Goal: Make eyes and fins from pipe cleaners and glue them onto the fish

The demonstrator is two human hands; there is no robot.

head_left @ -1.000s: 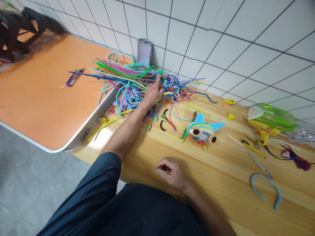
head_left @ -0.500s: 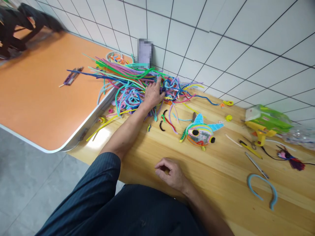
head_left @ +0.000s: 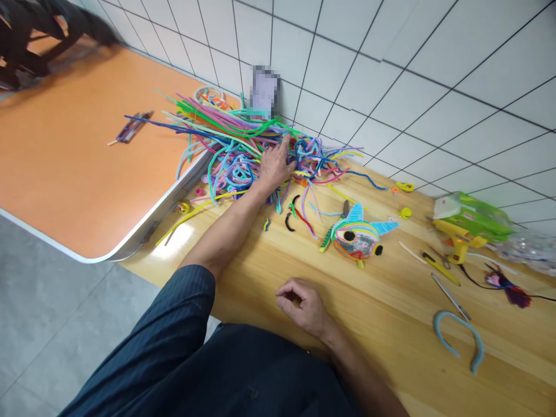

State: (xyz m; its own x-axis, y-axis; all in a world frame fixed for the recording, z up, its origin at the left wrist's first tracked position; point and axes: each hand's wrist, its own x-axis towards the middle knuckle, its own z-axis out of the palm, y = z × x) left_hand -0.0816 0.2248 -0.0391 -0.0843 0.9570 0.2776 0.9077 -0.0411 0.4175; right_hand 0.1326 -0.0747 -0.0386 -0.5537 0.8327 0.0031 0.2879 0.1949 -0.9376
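My left hand (head_left: 276, 165) reaches onto a tangled heap of colourful pipe cleaners (head_left: 237, 171), index finger stretched out and thumb apart; no piece is visibly gripped, though some fingertips are hidden against the heap. My right hand (head_left: 302, 304) rests near the table's front edge, fingers curled into a loose fist with nothing visible inside. Right of the heap lies a fish-like figure (head_left: 358, 238) with blue striped fins, a black-and-white eye and a black nose. Short black, red and purple pieces (head_left: 306, 223) lie between the heap and the figure.
An orange table (head_left: 78, 156) adjoins the wooden table (head_left: 373, 324) at left. A blurred upright object (head_left: 264, 92) leans on the tiled wall. At right are a yellow glue gun (head_left: 458, 240), green package (head_left: 475, 215), cutter (head_left: 441, 269), silver pen-like tool (head_left: 450, 296) and blue curved piece (head_left: 460, 333).
The view has shifted slightly. My left hand stays at the heap in nearly the same pose, and my right hand has not visibly moved on the table.
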